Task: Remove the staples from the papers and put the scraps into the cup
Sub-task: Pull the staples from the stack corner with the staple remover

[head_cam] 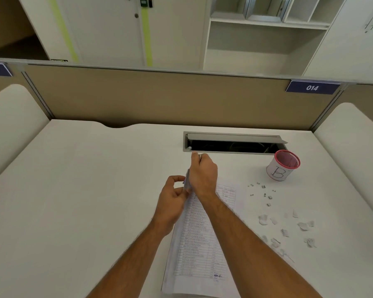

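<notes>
A stack of printed papers [197, 239] lies on the white desk [84, 190], its top left corner lifted. My left hand [172, 201] pinches that raised corner from the left. My right hand [202, 175] grips the same corner from above, fingers curled, with something thin and metallic showing at its fingertips. A white cup [281, 167] with a red rim and a drawn letter B stands at the right. Several pulled staples [263, 192] lie loose in front of the cup. Several torn paper scraps [289, 229] are scattered nearer to me on the right.
An open cable hatch [233, 143] is set into the desk just beyond my hands. A beige partition [159, 97] with a blue 014 label [312, 88] closes the far edge. Padded side panels [11, 117] flank the desk.
</notes>
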The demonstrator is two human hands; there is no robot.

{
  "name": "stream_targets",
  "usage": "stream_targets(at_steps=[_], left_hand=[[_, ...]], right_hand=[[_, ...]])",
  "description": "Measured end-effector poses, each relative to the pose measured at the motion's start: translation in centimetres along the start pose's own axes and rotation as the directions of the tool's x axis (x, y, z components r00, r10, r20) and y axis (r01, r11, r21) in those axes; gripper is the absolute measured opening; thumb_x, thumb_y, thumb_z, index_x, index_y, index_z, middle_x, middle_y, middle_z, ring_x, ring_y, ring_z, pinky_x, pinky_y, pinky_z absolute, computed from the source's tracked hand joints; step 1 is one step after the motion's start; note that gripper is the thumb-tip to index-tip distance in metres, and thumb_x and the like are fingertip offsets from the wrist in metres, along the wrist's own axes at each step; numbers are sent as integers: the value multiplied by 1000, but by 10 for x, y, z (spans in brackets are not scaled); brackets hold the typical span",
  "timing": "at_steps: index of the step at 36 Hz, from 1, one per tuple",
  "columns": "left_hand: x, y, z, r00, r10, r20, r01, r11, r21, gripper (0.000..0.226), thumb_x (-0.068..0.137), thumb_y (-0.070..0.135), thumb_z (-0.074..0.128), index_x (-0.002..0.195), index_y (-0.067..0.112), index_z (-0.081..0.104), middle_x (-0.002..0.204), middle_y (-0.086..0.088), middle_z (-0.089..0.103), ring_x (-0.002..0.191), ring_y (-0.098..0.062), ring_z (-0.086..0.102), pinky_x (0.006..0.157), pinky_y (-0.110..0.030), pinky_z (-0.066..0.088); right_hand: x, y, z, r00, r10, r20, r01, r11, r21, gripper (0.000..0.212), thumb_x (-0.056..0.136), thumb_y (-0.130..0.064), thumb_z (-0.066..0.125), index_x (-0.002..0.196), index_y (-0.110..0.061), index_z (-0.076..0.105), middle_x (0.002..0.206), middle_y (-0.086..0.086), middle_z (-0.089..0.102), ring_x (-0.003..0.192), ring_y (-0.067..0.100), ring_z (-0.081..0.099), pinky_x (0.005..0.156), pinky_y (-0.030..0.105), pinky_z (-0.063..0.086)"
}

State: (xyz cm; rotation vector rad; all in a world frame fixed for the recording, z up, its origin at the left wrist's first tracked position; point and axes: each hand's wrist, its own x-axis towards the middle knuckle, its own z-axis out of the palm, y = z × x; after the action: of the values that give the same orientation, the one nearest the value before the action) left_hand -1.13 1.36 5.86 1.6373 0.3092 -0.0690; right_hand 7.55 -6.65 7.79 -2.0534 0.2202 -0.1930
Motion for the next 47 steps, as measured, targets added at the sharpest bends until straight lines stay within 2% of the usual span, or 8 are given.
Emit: stream_targets(at_steps=[3,7,13,21,29,34,39,47], left_hand=[[1,-1,-2,1000,-2,13,3,1000,-4,28,96,33,64,121,27,52,103,4,76,89,-13,75,81,-34,62],[1,-1,-3,999,-9,43,11,999,-44,21,96,30,64,114,21,56,96,1,79,86,-19,76,81,-42,63],[2,2,-1,999,2,46,-2,1000,-19,17,97,30,63,109,17,62,98,-1,79,88,-21,76,83,-41,62],[5,3,-1,1000,1,27,0,1000,-13,18,97,32,63,108,17,64,100,-1,78,91,-21,75,83,-39,62],[7,0,1,1000,-1,1,1,1000,-10,23,97,33,63,114,24,52,103,-2,77,90,-19,75,83,-41,62],[6,4,4,998,33,-45,-33,999,5,56,95,36,65,141,38,34,113,2,71,97,-13,70,82,-29,57],[8,5,3,998,52,-42,-51,998,37,66,95,35,65,150,34,30,121,-1,69,103,-17,69,93,-39,57],[10,3,5,997,54,-60,-52,998,38,61,95,37,63,148,35,34,108,4,73,94,-7,70,76,-20,53]], right_hand=[[5,-3,-5,1000,8,-21,-6,998,67,40,105,-38,40,79,-11,53,66,-3,54,61,8,51,56,24,40],[10,-7,-8,1000,-7,-21,9,993,115,43,104,-40,41,81,-5,55,75,14,66,69,25,64,63,41,53],[15,-7,-3,999,-39,-28,39,999,34,39,104,-40,41,73,-18,47,64,-3,52,57,8,48,52,24,40],[16,-7,-1,998,-52,-28,52,999,15,36,105,-39,41,74,-20,44,63,-7,48,56,6,45,51,18,33],[15,-2,-1,998,-51,-19,52,998,25,40,104,-41,41,71,-20,46,62,-6,49,55,7,45,51,20,35],[12,3,2,999,-54,-6,53,998,-17,39,104,-42,41,71,-22,47,61,-9,50,55,6,48,52,16,33],[12,5,4,1000,-29,-10,29,999,-35,39,104,-42,40,73,-19,48,61,-9,50,56,6,49,53,17,32],[11,2,5,998,-53,-20,51,995,-86,38,104,-39,39,77,-16,51,61,-8,50,55,5,48,51,18,33]])
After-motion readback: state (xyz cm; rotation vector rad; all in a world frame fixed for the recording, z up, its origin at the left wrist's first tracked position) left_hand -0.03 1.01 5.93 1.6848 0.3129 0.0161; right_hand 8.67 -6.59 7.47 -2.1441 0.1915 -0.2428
